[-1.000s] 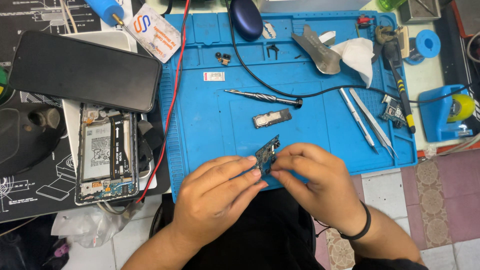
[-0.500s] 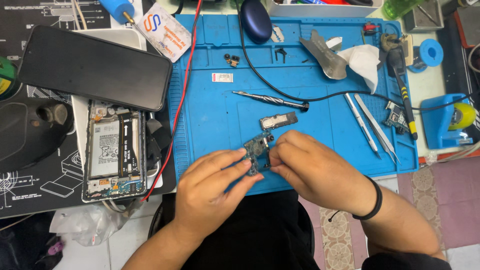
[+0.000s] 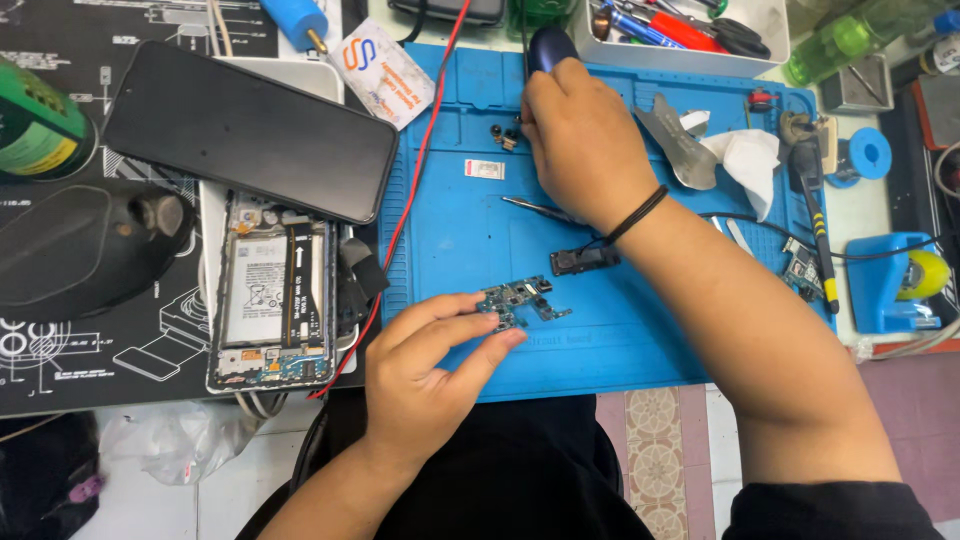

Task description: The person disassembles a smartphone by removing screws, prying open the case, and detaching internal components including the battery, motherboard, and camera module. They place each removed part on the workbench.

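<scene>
On the blue mat (image 3: 450, 250), left hand (image 3: 425, 370) fingers pinching circuit board (image 3: 520, 298) — right hand (image 3: 580, 130) curled over dark mouse (image 3: 550, 45).

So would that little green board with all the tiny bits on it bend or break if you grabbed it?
The small green circuit board probably stays stiff: it juts out flat past the left hand fingertips without drooping. It seems light, since a fingertip pinch carries it. It looks fragile, thin with tiny exposed parts.

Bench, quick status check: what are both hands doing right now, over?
Left hand pinches small circuit board above blue mat. Right hand reaches up-mat, fingers beside small dark screws. Screwdriver lies between. Over.
</scene>
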